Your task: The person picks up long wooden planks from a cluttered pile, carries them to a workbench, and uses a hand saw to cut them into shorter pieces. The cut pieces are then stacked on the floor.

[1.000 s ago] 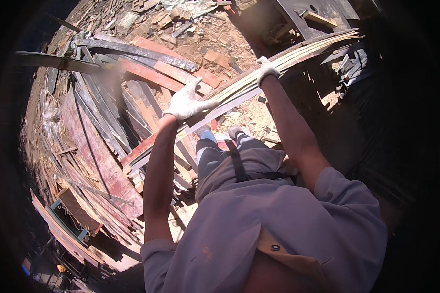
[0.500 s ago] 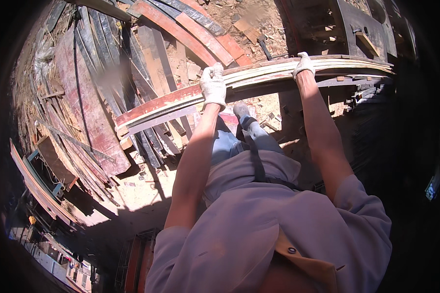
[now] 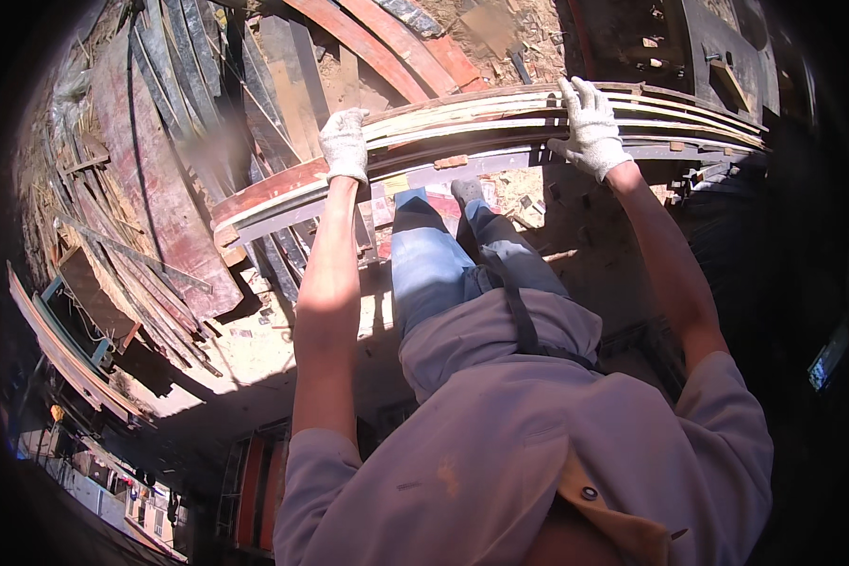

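Note:
A stack of long, thin wooden strips (image 3: pixel 481 118) crosses in front of me, pale at the edges with a red face toward its left end. My left hand (image 3: pixel 345 146), in a white knit glove, is curled over the strips left of the middle. Farther right, my gloved right hand (image 3: pixel 591 130) lies against the stack with fingers spread and thumb out. Beneath the strips runs a grey beam (image 3: pixel 500 164), with small reddish blocks (image 3: pixel 451 161) on it.
Beyond the stack lie curved red boards (image 3: pixel 373 42). A wide, worn reddish panel (image 3: pixel 151 179) and many loose strips (image 3: pixel 127 255) cover the ground at left. At the far right stands a dark panel with cutouts (image 3: pixel 717 57). Wood scraps litter the ground.
My left hand has shifted left along the strips. My right hand has loosened from its grip and spread its fingers. The strips now sit lower, fanned apart toward the right.

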{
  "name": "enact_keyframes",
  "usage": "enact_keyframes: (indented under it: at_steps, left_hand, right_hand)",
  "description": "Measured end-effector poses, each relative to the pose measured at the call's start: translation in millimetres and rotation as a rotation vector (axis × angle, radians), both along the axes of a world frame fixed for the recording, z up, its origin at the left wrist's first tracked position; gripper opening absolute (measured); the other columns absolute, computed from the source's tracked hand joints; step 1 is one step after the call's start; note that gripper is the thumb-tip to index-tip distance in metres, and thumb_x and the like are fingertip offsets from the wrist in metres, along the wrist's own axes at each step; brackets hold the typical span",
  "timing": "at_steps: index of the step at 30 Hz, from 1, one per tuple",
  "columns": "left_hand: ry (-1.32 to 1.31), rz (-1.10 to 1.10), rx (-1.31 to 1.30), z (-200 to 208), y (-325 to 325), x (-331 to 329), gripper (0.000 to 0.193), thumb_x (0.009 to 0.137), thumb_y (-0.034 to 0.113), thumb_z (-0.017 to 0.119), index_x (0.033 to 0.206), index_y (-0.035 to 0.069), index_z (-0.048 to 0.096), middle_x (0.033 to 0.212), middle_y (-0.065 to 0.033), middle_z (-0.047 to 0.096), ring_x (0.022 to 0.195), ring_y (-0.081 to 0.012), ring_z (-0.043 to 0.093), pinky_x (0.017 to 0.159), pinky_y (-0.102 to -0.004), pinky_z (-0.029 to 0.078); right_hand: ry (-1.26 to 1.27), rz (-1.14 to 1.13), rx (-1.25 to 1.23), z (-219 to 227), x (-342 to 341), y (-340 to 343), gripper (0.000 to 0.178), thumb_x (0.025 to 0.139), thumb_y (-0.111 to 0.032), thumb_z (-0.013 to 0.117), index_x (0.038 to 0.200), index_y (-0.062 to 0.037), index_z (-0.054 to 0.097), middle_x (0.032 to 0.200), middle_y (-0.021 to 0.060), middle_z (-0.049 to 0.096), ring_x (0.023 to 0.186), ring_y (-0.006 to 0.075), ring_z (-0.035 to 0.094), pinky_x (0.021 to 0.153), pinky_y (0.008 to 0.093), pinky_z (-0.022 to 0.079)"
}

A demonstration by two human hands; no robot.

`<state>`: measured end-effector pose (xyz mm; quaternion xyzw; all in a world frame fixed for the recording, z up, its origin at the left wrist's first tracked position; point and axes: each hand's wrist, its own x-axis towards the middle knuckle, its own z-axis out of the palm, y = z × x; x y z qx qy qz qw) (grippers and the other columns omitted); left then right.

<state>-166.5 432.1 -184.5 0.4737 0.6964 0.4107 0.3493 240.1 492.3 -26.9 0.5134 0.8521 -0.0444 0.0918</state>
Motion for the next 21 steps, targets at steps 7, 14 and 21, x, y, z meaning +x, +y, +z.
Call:
enact_keyframes:
  at_steps: [7, 14, 21]
  left_hand:
    - [0.033, -0.137, -0.069, -25.5, -12.7, -3.5, 0.027, 0.104, 0.021, 0.056, 0.104, 0.004, 0.077, 0.1, -0.0133, 0.075, 0.098, -0.0261, 0.069, 0.091, -0.0364, 0.052]
    - [-0.436, -0.277, -0.702, 6.3, 1.3, -5.1, 0.05, 0.108, 0.043, 0.05, 0.136, 0.004, 0.064, 0.133, -0.0159, 0.068, 0.126, -0.0271, 0.06, 0.109, -0.0376, 0.043]
    - [-0.432, -0.465, -0.644, 31.1, -1.6, -22.5, 0.061, 0.086, 0.02, 0.082, 0.144, 0.014, 0.063, 0.131, -0.0169, 0.068, 0.12, -0.0233, 0.065, 0.104, -0.0335, 0.05]
  right_hand:
    - [-0.226, 0.359, -0.151, -63.8, 24.8, 51.6, 0.04, 0.087, -0.008, 0.063, 0.127, -0.0074, 0.056, 0.109, 0.0146, 0.064, 0.099, 0.0337, 0.067, 0.08, 0.043, 0.058]
    - [-0.283, 0.27, -0.309, -66.9, 48.0, 53.3, 0.044, 0.083, -0.004, 0.06, 0.127, -0.0057, 0.057, 0.112, 0.021, 0.064, 0.104, 0.0392, 0.065, 0.086, 0.0489, 0.056]
    - [-0.262, 0.298, -0.29, -71.1, 57.8, 55.3, 0.048, 0.084, -0.005, 0.06, 0.131, -0.0093, 0.059, 0.113, 0.0188, 0.064, 0.105, 0.0383, 0.065, 0.086, 0.0486, 0.056]
